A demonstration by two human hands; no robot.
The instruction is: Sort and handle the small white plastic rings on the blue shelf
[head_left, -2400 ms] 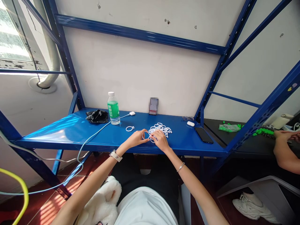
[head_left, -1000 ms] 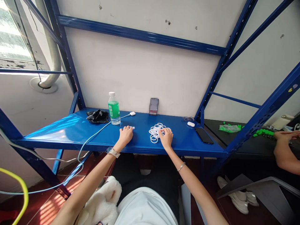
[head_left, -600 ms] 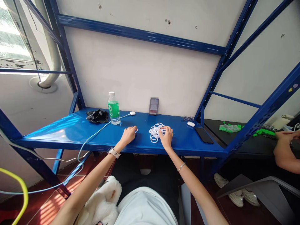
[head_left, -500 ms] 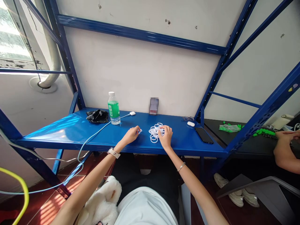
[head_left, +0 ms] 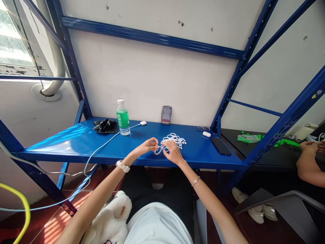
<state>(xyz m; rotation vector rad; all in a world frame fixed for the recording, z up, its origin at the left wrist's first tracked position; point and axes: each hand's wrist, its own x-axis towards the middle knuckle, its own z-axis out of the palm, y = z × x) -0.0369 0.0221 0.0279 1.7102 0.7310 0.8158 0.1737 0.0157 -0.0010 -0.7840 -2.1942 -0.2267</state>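
Observation:
My left hand (head_left: 147, 146) is over the blue tabletop (head_left: 142, 158), its thumb and fingers pinched at the left side of a white ring (head_left: 157, 151). My right hand (head_left: 173, 152) reaches in from the right, its fingertips closed on the same ring's other side. Just behind the right hand lies a loose pile of similar thin white rings (head_left: 179, 139), some linked or overlapping. The right fingers cover the pile's front edge. How the ring joins the other rings is too small to make out.
A green-labelled bottle (head_left: 123, 118), a black plastic bag (head_left: 105, 126) and a white-plugged cable (head_left: 109, 140) stand or lie at left. A propped phone (head_left: 166, 115) leans on the wall. Glasses (head_left: 203, 128), a white case (head_left: 206, 134) and a black phone (head_left: 221, 146) lie at right. Another person's hands (head_left: 312, 147) work farther right.
My right hand has come left and forward off the pile with a white ring. My left hand has moved right, so both hands now meet at that ring.

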